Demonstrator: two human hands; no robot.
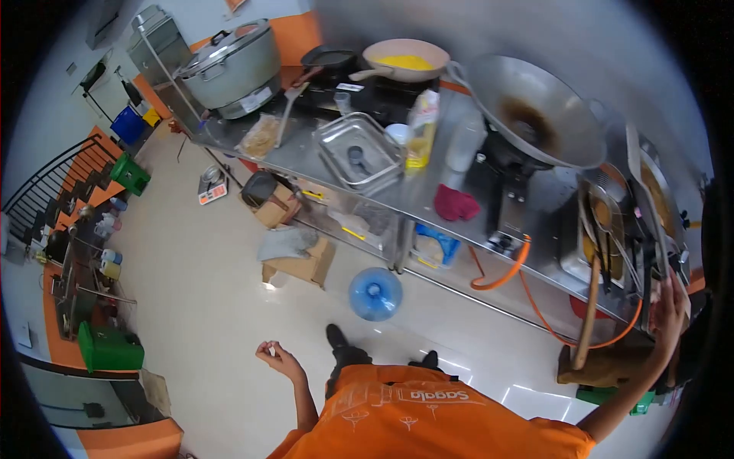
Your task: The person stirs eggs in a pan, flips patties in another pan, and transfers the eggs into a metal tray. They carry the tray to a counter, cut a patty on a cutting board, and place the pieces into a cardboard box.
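My right hand (670,307) is at the far right end of the steel counter, its fingers closed around the lower end of a long grey metal utensil (648,203). The upper part of this utensil leans past a large round pan (659,187). Beside it, a steel tray (573,256) holds a skimmer (603,212) and several other long-handled tools, one with a wooden handle (587,321) jutting over the counter edge. Low on the left, away from the counter, my left hand (280,361) hangs over the floor with loosely curled fingers and nothing visible in them.
A large wok (535,115) with brown residue sits on a burner. Left of it are an oil bottle (422,130), a pan of yellow food (403,61), a steel tray (359,149) and a big cooker (233,70). A blue water jug (375,294) and cardboard box (300,264) stand on the floor.
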